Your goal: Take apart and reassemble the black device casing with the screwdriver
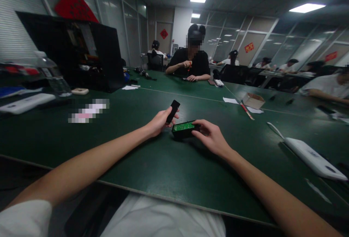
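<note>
On the green bench [169, 164], the left hand [159, 122] grips a black cover [172, 111] just left of the open black device [184, 129], whose right end the right hand [211, 137] grips.

Matt black plastic cover [172, 111] and casing [184, 132] with its green circuit board [184, 126]; smooth matt green table [152, 164].

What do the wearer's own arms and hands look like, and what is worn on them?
Both forearms are bare down to the left hand and right hand. A short white sleeve shows at the left upper arm. No gloves, watch or rings are visible.
</note>
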A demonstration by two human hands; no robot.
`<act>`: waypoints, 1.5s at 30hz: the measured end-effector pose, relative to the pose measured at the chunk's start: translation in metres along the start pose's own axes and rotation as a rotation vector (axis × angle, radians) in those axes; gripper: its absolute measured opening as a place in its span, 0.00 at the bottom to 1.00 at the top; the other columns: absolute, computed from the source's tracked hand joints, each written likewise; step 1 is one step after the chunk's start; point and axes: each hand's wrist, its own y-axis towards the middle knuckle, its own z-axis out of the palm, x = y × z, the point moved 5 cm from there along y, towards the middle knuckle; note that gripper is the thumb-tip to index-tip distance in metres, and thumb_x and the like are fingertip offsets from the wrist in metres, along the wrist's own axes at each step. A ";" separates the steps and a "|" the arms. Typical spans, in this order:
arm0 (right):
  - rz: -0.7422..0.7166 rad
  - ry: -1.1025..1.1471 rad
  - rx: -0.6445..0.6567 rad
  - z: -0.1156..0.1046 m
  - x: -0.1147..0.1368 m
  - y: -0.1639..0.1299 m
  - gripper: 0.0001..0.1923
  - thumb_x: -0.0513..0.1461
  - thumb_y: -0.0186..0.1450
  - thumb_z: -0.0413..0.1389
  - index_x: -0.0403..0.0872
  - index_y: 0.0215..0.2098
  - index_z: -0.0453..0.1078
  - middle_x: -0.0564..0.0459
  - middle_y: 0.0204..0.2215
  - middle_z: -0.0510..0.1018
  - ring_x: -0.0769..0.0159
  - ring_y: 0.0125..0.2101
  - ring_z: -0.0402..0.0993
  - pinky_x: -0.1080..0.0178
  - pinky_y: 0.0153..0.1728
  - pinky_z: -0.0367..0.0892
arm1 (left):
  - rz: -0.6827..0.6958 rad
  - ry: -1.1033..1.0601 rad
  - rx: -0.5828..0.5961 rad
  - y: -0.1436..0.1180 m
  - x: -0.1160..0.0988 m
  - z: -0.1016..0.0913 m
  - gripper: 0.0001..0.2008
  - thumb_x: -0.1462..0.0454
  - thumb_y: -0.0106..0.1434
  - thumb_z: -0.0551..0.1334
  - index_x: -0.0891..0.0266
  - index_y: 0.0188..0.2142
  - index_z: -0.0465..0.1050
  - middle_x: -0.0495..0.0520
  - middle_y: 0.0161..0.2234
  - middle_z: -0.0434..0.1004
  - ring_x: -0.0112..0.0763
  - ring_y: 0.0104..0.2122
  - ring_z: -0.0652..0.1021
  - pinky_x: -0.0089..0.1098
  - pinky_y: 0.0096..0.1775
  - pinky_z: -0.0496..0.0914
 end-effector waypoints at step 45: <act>0.786 1.331 -0.366 0.004 -0.018 -0.002 0.19 0.37 0.64 0.47 0.40 0.49 0.72 0.45 0.37 0.84 0.62 0.27 0.78 0.61 0.29 0.75 | -0.090 -0.213 0.191 -0.019 -0.006 0.029 0.15 0.65 0.69 0.53 0.73 0.47 0.73 0.67 0.46 0.76 0.32 0.36 0.75 0.33 0.38 0.72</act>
